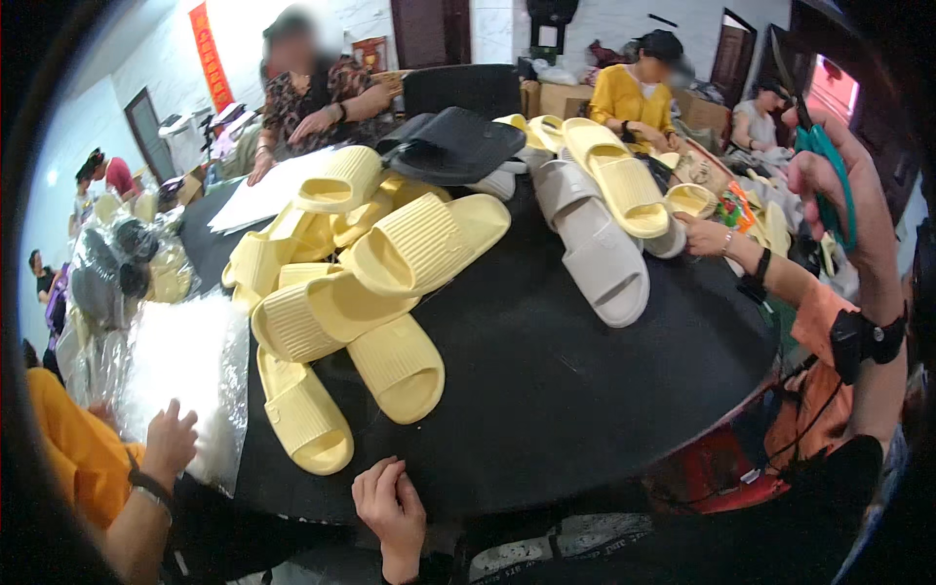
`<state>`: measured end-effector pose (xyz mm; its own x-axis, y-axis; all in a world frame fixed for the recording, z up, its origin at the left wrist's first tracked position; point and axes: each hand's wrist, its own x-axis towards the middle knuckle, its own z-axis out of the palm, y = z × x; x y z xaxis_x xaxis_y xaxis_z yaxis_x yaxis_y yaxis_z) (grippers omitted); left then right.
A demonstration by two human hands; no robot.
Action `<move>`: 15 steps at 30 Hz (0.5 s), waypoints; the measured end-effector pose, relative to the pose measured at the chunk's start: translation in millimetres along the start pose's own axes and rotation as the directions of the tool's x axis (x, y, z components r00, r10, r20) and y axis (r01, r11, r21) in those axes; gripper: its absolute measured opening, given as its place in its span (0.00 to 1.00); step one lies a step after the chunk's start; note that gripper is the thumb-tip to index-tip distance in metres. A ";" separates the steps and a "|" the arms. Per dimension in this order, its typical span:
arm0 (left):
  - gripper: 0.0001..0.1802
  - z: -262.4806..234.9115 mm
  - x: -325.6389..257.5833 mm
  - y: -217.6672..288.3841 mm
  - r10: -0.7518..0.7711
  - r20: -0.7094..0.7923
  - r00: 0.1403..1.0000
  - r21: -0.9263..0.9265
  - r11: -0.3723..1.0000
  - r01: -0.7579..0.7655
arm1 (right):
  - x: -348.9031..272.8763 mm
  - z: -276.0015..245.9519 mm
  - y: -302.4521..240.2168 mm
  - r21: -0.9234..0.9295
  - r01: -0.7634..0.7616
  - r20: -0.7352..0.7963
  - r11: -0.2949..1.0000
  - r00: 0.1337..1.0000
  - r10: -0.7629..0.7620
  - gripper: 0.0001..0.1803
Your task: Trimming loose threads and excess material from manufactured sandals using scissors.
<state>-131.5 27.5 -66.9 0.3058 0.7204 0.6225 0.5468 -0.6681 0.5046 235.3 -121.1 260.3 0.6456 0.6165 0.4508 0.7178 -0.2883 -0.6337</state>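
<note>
Beside the near edge of the black table (546, 390), my left hand (392, 502) rests with its fingers curled in, nothing visible in them. My right hand (846, 161) is raised at the far right, gripping scissors (813, 142) with teal handles; their dark blades point up. Nearest to my left hand is a yellow slide slipper (310, 414). Another yellow slipper (400, 366) lies just beyond it, part of a loose heap of yellow slippers. Grey slippers (597, 249) and a yellow one (619, 175) lie further right.
A black slipper (453, 146) tops the heap's far end. White sheets (258, 190) lie behind it. At left, a co-worker's hand (171, 444) is over clear plastic bags (185, 361). Another co-worker's hand (704, 236) is by the grey slippers. More people work behind the table.
</note>
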 end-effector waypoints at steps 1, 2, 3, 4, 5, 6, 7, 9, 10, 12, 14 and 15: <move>0.08 -0.7 -1.1 -0.6 -0.008 -0.001 1.000 -0.004 1.000 0.008 | -5.8 -8.7 -10.8 -0.078 0.013 -0.025 0.997 1.000 -0.015 0.21; 0.08 -2.5 -1.8 -0.3 -0.015 -0.007 1.000 -0.008 1.000 0.015 | -6.6 -22.3 -14.8 -0.128 0.059 -0.017 0.990 0.998 -0.061 0.23; 0.07 -5.0 -1.9 3.0 -0.039 0.010 0.999 -0.002 0.999 0.039 | -7.8 -32.2 -25.5 -0.163 0.046 -0.013 0.986 0.999 -0.049 0.24; 0.07 -3.8 -2.8 3.1 -0.029 0.013 1.000 -0.018 0.999 0.029 | -9.4 -39.5 -36.7 -0.195 0.035 -0.007 0.980 0.999 -0.037 0.25; 0.07 -3.6 -3.8 3.0 -0.037 0.009 0.999 -0.016 0.999 0.037 | -11.8 -43.8 -44.2 -0.239 0.106 -0.041 0.965 0.992 -0.119 0.24; 0.07 -3.2 -5.0 3.0 -0.045 0.005 0.999 -0.014 0.999 0.045 | -11.3 -51.2 -54.1 -0.293 0.136 -0.034 0.946 0.988 -0.152 0.25; 0.07 -2.9 -5.1 3.2 -0.039 0.008 0.999 -0.025 0.999 0.039 | 7.4 -75.4 -56.9 -0.260 0.136 0.110 0.956 0.988 -0.111 0.24; 0.08 -2.6 -4.1 3.5 -0.033 0.009 0.999 -0.021 0.999 0.033 | 17.1 -72.1 -74.2 -0.161 0.084 0.112 0.983 0.991 -0.066 0.19; 0.08 -2.9 -4.2 3.6 -0.031 0.008 0.999 -0.019 0.999 0.031 | 10.1 -45.1 -97.7 -0.090 0.047 -0.036 0.995 0.998 -0.050 0.15; 0.08 -3.7 -5.4 3.7 -0.015 -0.009 1.000 -0.012 1.000 0.014 | 30.2 -32.4 -102.2 -0.165 0.015 0.046 0.986 0.999 -0.008 0.15; 0.08 -0.3 -5.6 1.7 0.001 -0.037 0.999 -0.018 1.000 -0.002 | 32.9 -4.9 -110.7 0.094 -0.001 0.263 0.996 0.964 -0.024 0.25; 0.08 2.5 -5.9 0.9 0.013 -0.051 0.999 -0.028 1.000 -0.015 | 47.3 16.7 -93.0 0.024 0.143 0.256 0.989 0.956 -0.145 0.27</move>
<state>-131.0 23.1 -71.6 0.2725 0.7010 0.6590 0.5206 -0.6834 0.5118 194.7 -52.9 330.1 0.4465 0.8183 0.3620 0.7966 -0.1793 -0.5773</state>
